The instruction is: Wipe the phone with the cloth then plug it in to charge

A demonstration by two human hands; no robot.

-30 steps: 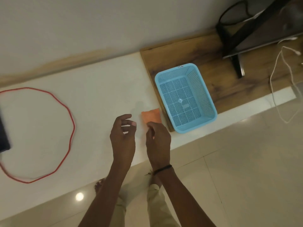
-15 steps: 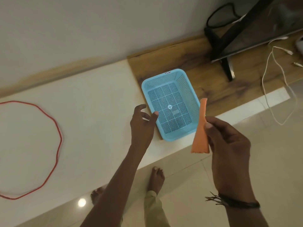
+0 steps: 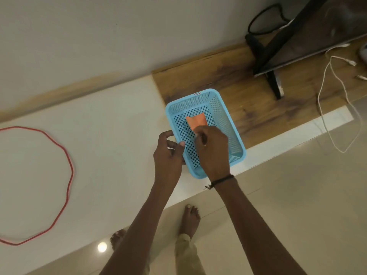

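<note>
An orange cloth point(image 3: 196, 121) lies inside the blue perforated basket point(image 3: 236, 135), with my right hand point(image 3: 213, 147) over the basket and its fingertips pinched on the cloth's near end. My left hand point(image 3: 168, 153) hovers just left of the basket's rim, fingers curled and apart, holding nothing. A white charging cable point(image 3: 325, 92) trails over the wooden board at the right, its plug ends near the far right edge. No phone is in view.
The basket sits on a wooden board point(image 3: 248, 92) on a white ledge point(image 3: 109, 135). A red hoop point(image 3: 68, 161) lies on the ledge at left. A dark screen on a stand point(image 3: 294, 38) stands at the back right. My bare feet are on the tiled floor below.
My right hand lifted the orange cloth from the ledge beside the basket, carried it right, then brought it down into the basket. My left hand moved right, up to the basket's rim.
</note>
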